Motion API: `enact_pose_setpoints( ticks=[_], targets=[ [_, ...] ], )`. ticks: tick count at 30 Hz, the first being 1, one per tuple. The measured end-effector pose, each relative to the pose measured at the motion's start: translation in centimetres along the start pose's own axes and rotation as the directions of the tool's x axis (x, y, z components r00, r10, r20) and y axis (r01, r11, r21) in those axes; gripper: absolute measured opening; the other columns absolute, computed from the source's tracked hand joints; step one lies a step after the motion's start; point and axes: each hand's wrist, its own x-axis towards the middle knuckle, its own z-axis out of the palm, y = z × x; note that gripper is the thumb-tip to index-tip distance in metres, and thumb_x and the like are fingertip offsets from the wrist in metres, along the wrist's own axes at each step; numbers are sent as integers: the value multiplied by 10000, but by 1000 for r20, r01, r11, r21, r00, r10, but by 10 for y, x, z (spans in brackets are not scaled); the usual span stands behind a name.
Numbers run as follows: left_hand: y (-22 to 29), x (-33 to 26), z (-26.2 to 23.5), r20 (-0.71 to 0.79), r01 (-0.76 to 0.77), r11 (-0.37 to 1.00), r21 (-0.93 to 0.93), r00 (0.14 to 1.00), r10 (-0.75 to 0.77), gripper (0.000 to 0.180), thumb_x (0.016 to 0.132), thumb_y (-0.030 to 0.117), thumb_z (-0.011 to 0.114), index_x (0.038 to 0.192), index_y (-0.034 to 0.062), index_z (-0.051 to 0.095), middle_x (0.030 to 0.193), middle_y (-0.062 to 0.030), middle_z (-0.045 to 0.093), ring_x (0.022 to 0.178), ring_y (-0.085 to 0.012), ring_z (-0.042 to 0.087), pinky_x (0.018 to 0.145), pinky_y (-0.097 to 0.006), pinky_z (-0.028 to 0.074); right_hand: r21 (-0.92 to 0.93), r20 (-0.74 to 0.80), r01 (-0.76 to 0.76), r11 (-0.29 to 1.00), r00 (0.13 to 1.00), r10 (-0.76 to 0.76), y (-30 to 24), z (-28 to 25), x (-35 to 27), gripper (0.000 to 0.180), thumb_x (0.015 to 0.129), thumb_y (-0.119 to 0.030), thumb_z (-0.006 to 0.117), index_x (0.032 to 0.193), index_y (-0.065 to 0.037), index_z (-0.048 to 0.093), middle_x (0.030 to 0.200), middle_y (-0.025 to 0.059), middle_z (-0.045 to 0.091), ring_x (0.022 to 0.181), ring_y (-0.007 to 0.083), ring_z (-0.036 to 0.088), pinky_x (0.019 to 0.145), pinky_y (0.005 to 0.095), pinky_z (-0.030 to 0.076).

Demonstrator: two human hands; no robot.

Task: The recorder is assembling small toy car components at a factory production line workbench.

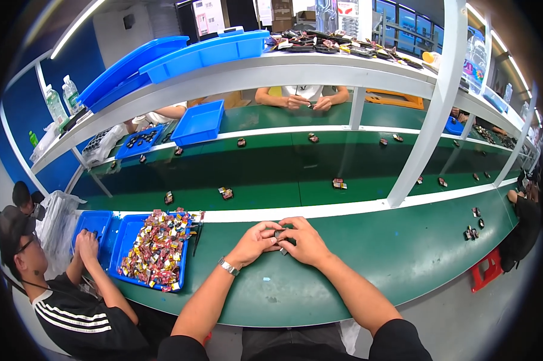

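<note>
My left hand (257,243) and my right hand (306,242) meet over the green worktop (343,265). Between their fingertips is a small dark part (279,234), pinched from both sides and largely covered by the fingers. A bit of grey shows just below it, too small to name. To the left of my hands, a blue tray (122,243) holds a heap of small red, yellow and white parts (157,249). Slim black tools (197,237), perhaps tweezers, lie against the tray's right side.
Beyond a white rail (247,213), similar parts (339,183) sit spaced along a green belt (265,174). A white post (425,120) rises to a shelf carrying blue bins (205,57). Several dark parts (470,232) lie far right. Close on my left, a co-worker (85,313) works.
</note>
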Motion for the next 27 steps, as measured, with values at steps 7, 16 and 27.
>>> enact_pose_setpoints(
  ticks=[7, 16, 27],
  targets=[
    [-3, 0, 0, -22, -36, 999, -30, 999, 36, 266, 970, 1, 512, 1229, 54, 495, 1169, -101, 630, 1065, -178, 628, 915, -329, 552, 25, -36, 50, 998, 998, -50, -3, -1, -2, 110, 809, -92, 688, 912, -66, 716, 1197, 75, 602, 1160, 276, 533, 945, 378, 480],
    [-5, 0, -5, -14, -30, 999, -40, 999, 30, 238, 1009, 64, 471, 1247, 59, 488, 1182, -87, 626, 1062, -149, 618, 905, -299, 526, 70, -175, 9, 998, 985, 3, -1, 16, -2, 121, 802, -87, 694, 916, -62, 725, 1142, 57, 627, 1112, 265, 560, 910, 366, 498],
    [-9, -1, -9, -17, -48, 992, -119, 999, 47, 246, 966, 75, 575, 1205, 63, 516, 1221, -106, 612, 1089, -186, 616, 926, -335, 531, 119, -207, 33, 992, 978, -7, -6, 20, -2, 161, 787, -60, 720, 948, -71, 732, 1163, 71, 630, 1130, 275, 557, 930, 371, 492]
  ],
)
